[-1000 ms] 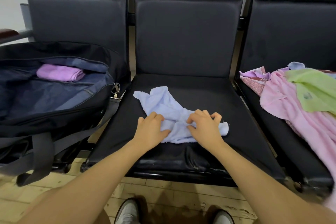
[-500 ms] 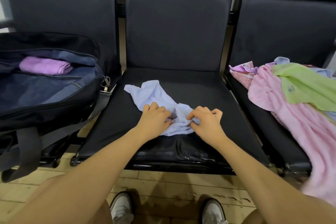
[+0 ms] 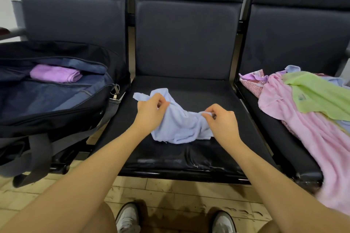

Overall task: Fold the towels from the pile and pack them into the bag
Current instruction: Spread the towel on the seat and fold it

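A crumpled light blue towel [image 3: 180,125] lies on the middle black seat [image 3: 217,96]. My left hand [image 3: 149,113] pinches its upper left edge. My right hand [image 3: 221,121] pinches an edge on its right side. Between the two hands the cloth sags onto the seat. On the left seat stands an open dark blue bag [image 3: 56,104] with a folded purple towel [image 3: 55,73] inside. The pile of towels [image 3: 303,104] covers the right seat, pink, green and pale blue among them.
Three black padded seats stand in a row with high backs. The bag's strap [image 3: 32,157] hangs off the left seat toward the wooden floor. My two shoes [image 3: 128,217] stand on the floor below the middle seat's front edge.
Both hands have moved apart and lifted edges of the blue towel, which was bunched under them on the seat. The towel now stretches a little between them.
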A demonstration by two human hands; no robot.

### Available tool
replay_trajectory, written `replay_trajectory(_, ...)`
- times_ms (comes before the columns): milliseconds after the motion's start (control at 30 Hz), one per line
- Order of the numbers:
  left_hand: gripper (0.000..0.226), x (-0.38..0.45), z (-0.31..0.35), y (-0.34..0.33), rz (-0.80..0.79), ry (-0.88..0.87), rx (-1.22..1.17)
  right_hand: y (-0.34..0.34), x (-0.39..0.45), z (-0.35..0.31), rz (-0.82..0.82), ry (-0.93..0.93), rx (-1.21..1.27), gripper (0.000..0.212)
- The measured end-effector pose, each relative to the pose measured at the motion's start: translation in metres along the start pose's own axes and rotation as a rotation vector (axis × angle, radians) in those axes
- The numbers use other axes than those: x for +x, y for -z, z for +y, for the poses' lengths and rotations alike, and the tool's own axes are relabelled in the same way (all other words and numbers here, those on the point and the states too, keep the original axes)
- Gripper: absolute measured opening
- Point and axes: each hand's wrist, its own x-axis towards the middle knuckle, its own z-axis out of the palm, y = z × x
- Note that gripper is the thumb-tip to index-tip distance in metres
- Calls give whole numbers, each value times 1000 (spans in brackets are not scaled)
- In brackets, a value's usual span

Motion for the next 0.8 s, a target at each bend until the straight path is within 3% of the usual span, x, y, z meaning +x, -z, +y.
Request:
replay_trajectory(233,15,14,22,40,68,-33,-78,30,12,-42,113,-31,389,7)
replay_trajectory(567,15,68,96,112,281,-10,-159,91,67,-109,466,-74,506,4)
replay_trajectory(700,4,84,121,136,409,77,-391,119,90,-133,562,-69,548,6)
replay_trajectory(800,19,92,134,157,459,94,-497,137,105,-144,613,-80,602,12)
